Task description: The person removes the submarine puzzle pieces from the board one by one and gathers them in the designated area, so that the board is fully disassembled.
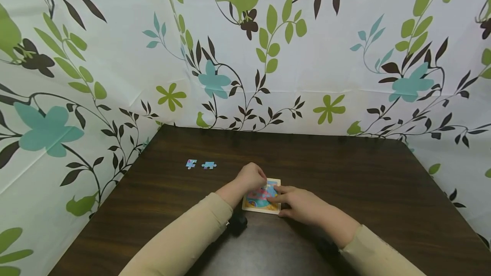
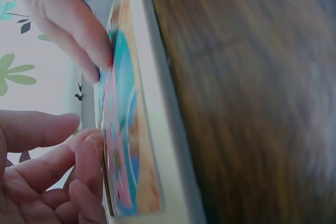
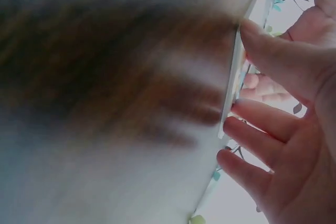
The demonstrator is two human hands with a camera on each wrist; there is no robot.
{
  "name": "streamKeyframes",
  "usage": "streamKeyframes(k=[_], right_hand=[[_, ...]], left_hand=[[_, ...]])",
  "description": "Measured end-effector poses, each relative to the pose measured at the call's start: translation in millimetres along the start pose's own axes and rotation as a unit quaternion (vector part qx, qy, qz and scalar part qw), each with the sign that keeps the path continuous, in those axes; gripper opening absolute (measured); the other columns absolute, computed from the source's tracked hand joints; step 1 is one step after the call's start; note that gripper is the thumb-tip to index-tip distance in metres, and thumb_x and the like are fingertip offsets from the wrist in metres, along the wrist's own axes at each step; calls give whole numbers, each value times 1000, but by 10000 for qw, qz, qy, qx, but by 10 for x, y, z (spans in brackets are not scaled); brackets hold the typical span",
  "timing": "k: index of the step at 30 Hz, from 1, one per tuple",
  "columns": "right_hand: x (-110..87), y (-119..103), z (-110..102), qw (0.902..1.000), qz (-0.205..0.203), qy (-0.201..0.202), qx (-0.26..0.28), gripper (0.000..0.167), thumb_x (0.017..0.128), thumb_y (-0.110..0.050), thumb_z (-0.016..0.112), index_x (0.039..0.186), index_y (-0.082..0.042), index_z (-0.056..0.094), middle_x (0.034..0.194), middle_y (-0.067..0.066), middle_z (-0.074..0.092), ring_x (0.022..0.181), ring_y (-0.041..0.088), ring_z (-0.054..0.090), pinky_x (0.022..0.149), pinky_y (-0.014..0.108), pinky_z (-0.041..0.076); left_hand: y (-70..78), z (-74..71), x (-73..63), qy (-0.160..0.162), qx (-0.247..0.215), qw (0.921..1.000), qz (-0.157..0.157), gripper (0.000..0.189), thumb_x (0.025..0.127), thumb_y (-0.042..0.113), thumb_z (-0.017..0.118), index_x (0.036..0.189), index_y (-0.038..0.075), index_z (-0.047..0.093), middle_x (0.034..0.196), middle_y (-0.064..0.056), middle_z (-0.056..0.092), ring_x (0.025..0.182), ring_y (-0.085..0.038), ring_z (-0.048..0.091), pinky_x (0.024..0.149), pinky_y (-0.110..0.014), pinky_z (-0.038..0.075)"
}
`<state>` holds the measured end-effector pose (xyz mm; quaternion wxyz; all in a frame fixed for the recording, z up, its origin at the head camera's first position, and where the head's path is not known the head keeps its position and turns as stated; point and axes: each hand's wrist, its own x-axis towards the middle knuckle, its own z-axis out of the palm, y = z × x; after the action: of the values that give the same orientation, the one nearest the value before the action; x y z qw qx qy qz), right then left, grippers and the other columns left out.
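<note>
A small jigsaw puzzle in a pale frame lies on the dark table, printed in pink, teal and yellow. My left hand is over its upper left part with the fingers curled. In the left wrist view those fingertips are down at the puzzle's surface, and no piece shows between them and the thumb. My right hand lies at the puzzle's right side, its extended fingers touching the picture and frame. In the right wrist view the thumb rests at the board's edge.
Two loose blue jigsaw pieces, a left one and a right one, lie on the table to the left, beyond the left forearm. Behind the wood-grain table hangs a white cloth with printed leaves and birds.
</note>
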<state>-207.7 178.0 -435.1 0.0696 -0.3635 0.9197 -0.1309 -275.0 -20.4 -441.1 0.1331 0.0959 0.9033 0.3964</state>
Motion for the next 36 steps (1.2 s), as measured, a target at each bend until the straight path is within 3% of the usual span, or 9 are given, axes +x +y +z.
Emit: streamKeyframes(k=[7,13,21,25,28,34,36], right_hand=[[8,-34,14,9997,-194,108,-77,46,86,-18,77,131,-12,65,139,12,55,121,30,56,83,43,53],[5,-24,25,9991,-340,209,-107,44,84,-14,79,127,-9,68,137,14,57,122,31,55,86,40,53],[-3,-48,36,9982,-509,332,-7,36,84,-8,78,119,-4,71,131,13,62,121,31,57,89,41,52],[2,-67,20,9977,-559,368,-43,37,84,-7,78,120,-3,71,129,13,63,121,31,57,90,43,51],[15,-65,16,9977,-583,354,-63,36,84,-7,78,119,-3,71,127,13,63,121,31,57,92,44,50],[38,-40,31,9973,-627,335,-197,35,82,-8,79,116,-4,73,126,11,65,119,29,58,94,42,49],[45,-35,33,9971,-648,348,-214,34,82,-8,80,115,-5,73,125,11,65,118,28,59,93,41,49]], left_hand=[[39,52,-16,146,29,9998,-160,9,87,8,66,84,8,75,84,0,66,70,-15,58,61,-30,51],[61,66,-51,200,-124,9995,-216,13,86,7,63,86,8,76,85,0,65,68,-13,56,57,-26,49],[57,112,-111,209,-331,9990,-226,15,86,6,64,96,4,75,101,-7,68,85,-19,59,75,-34,52],[72,118,-160,-94,-1398,9887,-526,25,88,3,60,109,-6,69,107,-13,65,82,-21,62,70,-33,54],[93,108,-192,-344,-2187,9717,-826,32,88,2,57,116,-11,64,104,-15,63,75,-21,62,64,-31,54],[98,101,-186,-267,-2760,9541,-1131,30,87,2,57,113,-12,65,83,-11,62,61,-14,57,57,-26,52],[78,115,-173,-179,-2795,9529,-1165,29,87,1,56,111,-12,66,76,-9,60,57,-12,56,54,-23,50]])
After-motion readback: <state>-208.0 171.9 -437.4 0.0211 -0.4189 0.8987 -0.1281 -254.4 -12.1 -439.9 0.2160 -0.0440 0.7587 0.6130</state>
